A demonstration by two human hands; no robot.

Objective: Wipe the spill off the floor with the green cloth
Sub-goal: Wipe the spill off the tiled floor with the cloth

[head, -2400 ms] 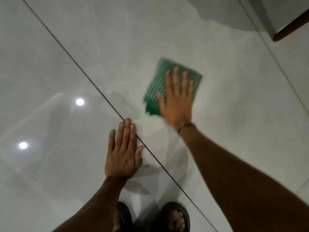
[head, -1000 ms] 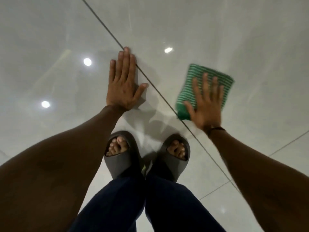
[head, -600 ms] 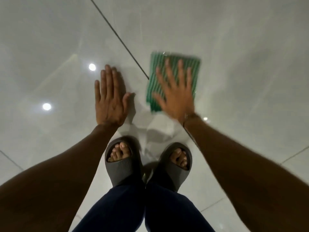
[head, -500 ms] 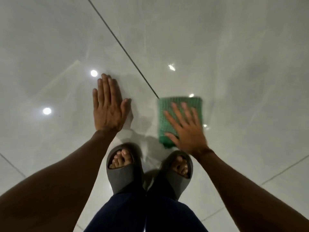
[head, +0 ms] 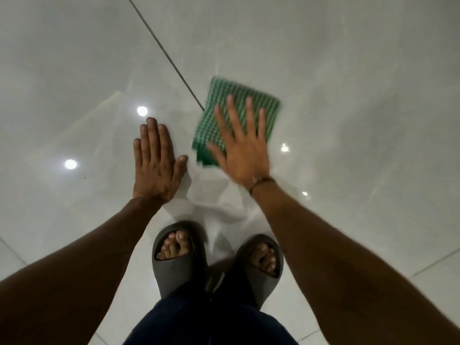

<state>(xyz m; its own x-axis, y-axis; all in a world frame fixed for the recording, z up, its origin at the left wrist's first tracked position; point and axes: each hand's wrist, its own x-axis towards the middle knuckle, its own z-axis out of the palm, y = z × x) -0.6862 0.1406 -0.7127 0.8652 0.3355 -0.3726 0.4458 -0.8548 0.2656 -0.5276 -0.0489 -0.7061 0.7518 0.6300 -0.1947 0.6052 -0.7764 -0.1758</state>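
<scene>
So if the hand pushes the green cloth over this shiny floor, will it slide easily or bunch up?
Probably it slides easily: the floor is glossy tile that mirrors the ceiling lights. The green cloth looks thin and folded flat, so likely limp if lifted. With the right hand spread flat on it, bunching seems unlikely, though its free edges might curl.

Tile floor [head: 348,70] w/ green cloth [head: 239,108], hands.

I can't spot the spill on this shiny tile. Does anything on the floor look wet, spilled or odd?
No clear puddle shows. The floor bears only glare spots and faint streaks; the right hand presses the green cloth flat.
</scene>
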